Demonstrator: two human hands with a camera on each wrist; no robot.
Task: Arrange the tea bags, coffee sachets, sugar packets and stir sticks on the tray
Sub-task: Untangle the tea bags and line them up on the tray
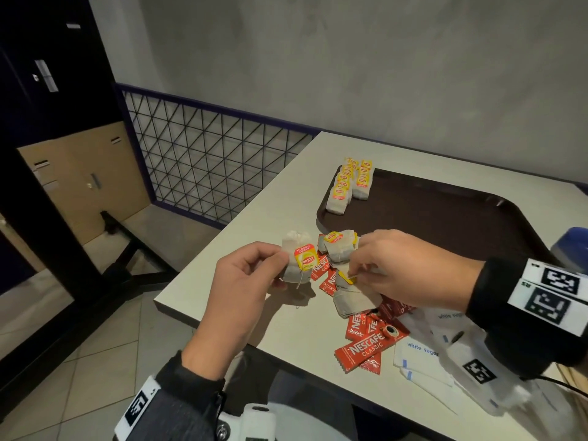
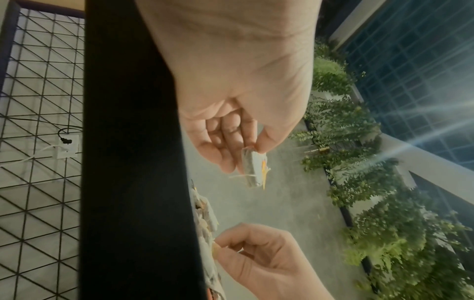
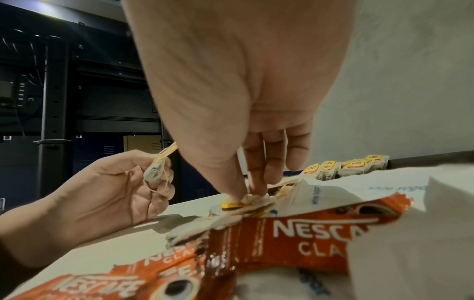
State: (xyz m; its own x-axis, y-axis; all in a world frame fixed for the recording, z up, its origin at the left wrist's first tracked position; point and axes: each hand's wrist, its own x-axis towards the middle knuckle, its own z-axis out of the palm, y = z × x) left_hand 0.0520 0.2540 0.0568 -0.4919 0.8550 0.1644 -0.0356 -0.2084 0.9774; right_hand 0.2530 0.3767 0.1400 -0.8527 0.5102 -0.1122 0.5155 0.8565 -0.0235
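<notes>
My left hand (image 1: 254, 272) pinches a tea bag (image 1: 299, 261) with a yellow tag between thumb and fingers, just above the table's near left corner; the left wrist view shows that tea bag (image 2: 252, 171) edge-on. My right hand (image 1: 381, 268) reaches down into the loose pile and pinches the yellow tag (image 3: 231, 204) of another tea bag (image 1: 351, 299) lying on the table. A dark brown tray (image 1: 445, 218) lies beyond, with two rows of tea bags (image 1: 350, 184) along its left end. Red coffee sachets (image 1: 366, 340) and white sugar packets (image 1: 423, 354) lie under my right wrist.
The table (image 1: 254, 218) ends just left of my left hand, with a wire-mesh railing (image 1: 206, 160) beyond. A blue object (image 1: 572, 249) sits at the tray's right edge. More loose tea bags (image 1: 339, 245) lie between my hands. No stir sticks show.
</notes>
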